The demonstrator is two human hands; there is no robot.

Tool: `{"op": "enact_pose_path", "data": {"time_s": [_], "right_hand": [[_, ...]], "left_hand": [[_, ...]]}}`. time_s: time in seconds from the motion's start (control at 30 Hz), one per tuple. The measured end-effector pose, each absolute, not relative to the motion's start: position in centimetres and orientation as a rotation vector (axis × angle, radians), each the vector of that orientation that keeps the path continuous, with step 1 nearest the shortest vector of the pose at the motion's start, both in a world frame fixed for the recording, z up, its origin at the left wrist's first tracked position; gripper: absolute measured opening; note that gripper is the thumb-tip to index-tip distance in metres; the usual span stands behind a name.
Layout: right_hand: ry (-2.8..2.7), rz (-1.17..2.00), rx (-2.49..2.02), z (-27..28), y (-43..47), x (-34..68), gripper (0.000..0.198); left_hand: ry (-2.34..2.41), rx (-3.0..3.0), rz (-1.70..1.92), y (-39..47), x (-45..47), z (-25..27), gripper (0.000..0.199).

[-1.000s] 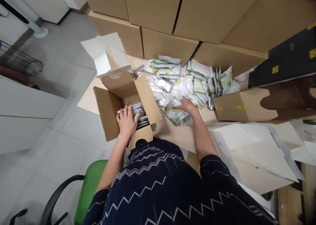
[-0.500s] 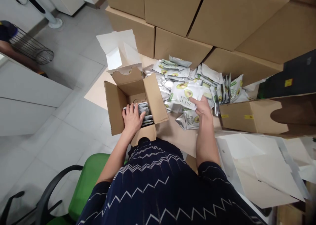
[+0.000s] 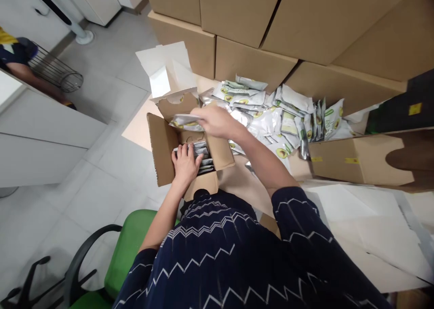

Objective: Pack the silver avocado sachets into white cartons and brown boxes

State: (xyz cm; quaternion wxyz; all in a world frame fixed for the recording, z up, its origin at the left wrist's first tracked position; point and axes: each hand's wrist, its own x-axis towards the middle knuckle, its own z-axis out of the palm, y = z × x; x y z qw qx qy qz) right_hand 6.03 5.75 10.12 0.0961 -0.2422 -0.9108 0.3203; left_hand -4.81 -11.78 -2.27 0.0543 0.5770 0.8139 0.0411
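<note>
An open cardboard box [image 3: 159,151] stands at the table's near left, its flaps spread. Inside it, a row of sachets [image 3: 203,157] is packed on edge. My left hand [image 3: 186,164] rests on these sachets with its fingers spread. Above the far part of the box, my right hand [image 3: 217,120] grips a white sachet [image 3: 187,121] with avocado pictures, held nearly flat. To the right of the box lies a heap of similar sachets [image 3: 264,119], some loose and some standing in a row.
Large cardboard cartons [image 3: 254,60] are stacked behind the heap. A white open carton [image 3: 162,65] stands behind the box. At right lie an open brown carton [image 3: 366,157] and white flattened cardboard [image 3: 359,218]. A green chair [image 3: 130,236] is at lower left; another person's leg [image 3: 34,81] shows far left.
My right hand has carried the sachet leftward from the heap to above the box. My left hand stays on the packed sachets.
</note>
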Motion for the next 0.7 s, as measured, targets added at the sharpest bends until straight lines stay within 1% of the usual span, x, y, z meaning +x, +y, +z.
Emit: {"op": "enact_pose_path", "data": {"time_s": [0.1, 0.2, 0.33, 0.47, 0.6, 0.7], "right_hand": [[-3.059, 0.748, -0.698, 9.3, 6.1, 1.2, 0.026], [-3.32, 0.682, -0.62, 7.0, 6.9, -2.4, 0.034], [-3.508, 0.763, -0.403, 2.7, 7.3, -4.5, 0.036], [-3.624, 0.825, -0.394, -0.4, 6.7, -4.5, 0.037], [-3.628, 0.811, -0.393, -0.6, 6.5, -4.3, 0.039], [-3.547, 0.887, -0.379, 0.3, 6.5, -4.0, 0.039]], "left_hand": [[2.476, 1.759, 0.122, -11.8, -4.8, -2.3, 0.064], [2.483, 1.752, 0.12, -11.9, -4.9, -2.5, 0.063], [2.472, 1.726, 0.125, -11.9, -4.9, -2.5, 0.062], [2.46, 1.712, 0.136, -11.9, -4.9, -2.5, 0.062], [2.468, 1.687, 0.155, -11.8, -4.8, -2.3, 0.065], [2.493, 1.665, 0.192, -11.7, -4.8, -2.3, 0.069]]}}
